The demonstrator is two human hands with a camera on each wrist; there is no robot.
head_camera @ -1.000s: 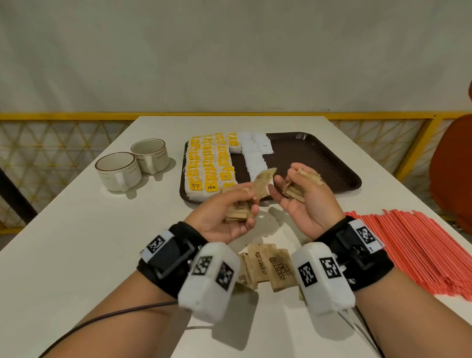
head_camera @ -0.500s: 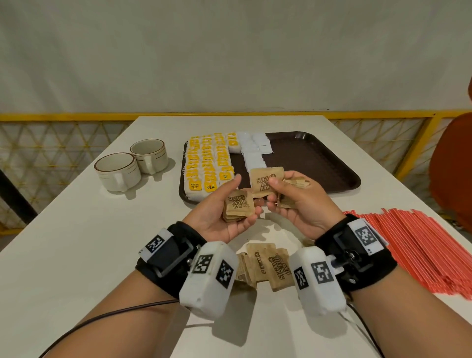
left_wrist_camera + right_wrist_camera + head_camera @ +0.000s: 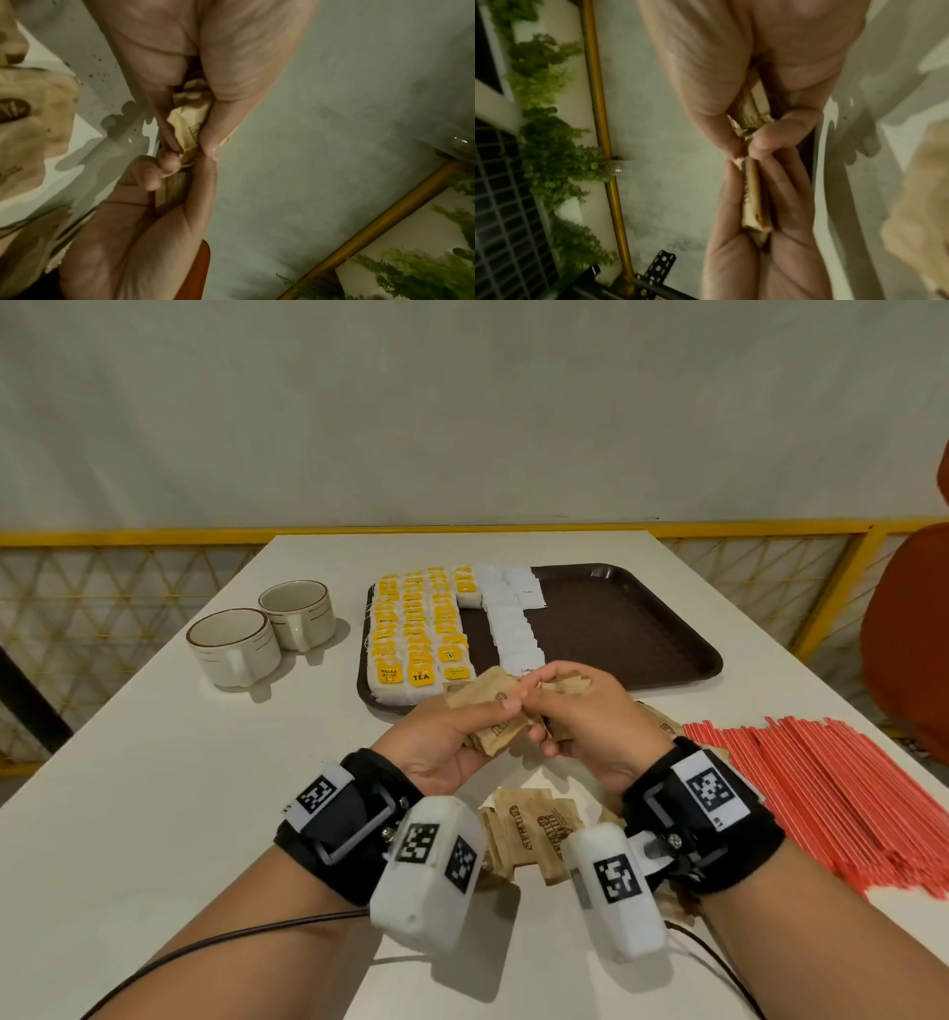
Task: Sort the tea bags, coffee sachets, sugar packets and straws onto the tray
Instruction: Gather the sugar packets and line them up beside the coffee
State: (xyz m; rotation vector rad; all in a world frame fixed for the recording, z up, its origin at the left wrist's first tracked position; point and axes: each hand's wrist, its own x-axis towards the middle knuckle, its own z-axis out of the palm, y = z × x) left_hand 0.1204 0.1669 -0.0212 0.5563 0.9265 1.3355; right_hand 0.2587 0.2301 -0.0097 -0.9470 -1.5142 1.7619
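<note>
Both hands meet above the table just in front of the brown tray (image 3: 642,629). My left hand (image 3: 452,737) grips a small stack of brown sugar packets (image 3: 493,716), pinched between thumb and fingers (image 3: 190,125). My right hand (image 3: 580,726) holds another bunch of brown sugar packets (image 3: 565,684) (image 3: 750,109), its fingertips against the left hand's stack. Yellow-tagged tea bags (image 3: 418,634) fill the tray's left side, and white coffee sachets (image 3: 513,624) lie in a column beside them. More loose sugar packets (image 3: 534,829) lie on the table under my wrists.
Two cream cups (image 3: 257,639) stand left of the tray. A wide pile of red straws (image 3: 832,793) covers the table's right side. The tray's right half is bare. An orange chair (image 3: 909,639) stands at the far right, and a yellow railing (image 3: 154,539) runs behind the white table (image 3: 154,788).
The hands have closed together. The right hand, which held one packet up between thumb and finger, now presses into the left hand's stack.
</note>
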